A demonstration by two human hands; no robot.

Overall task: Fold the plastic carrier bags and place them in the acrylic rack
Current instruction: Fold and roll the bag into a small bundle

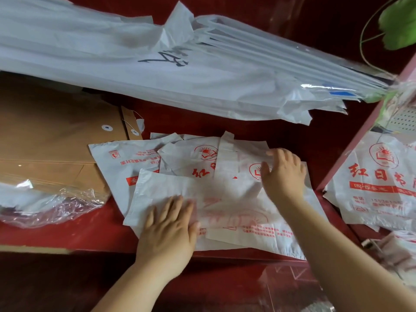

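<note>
Several white carrier bags with red print lie overlapped on the red counter (pixel 67 235). The top bag (pixel 225 199) is spread flat in front of me. My left hand (pixel 167 228) presses flat on its near left part, fingers straight. My right hand (pixel 282 174) rests on the bag's far right part, its fingers lying over a fold or handle strip. Under it lie other printed bags (pixel 126 158). A clear acrylic piece (pixel 290 287), maybe the rack, shows faintly at the bottom right below the counter edge.
A big bundle of long white bags (pixel 157 70) lies across the back. Brown envelopes (pixel 56 140) and crumpled clear film (pixel 45 206) sit at the left. More printed bags (pixel 378 183) lie at the right past a red frame edge (pixel 360 143). A green leaf (pixel 398 23) hangs top right.
</note>
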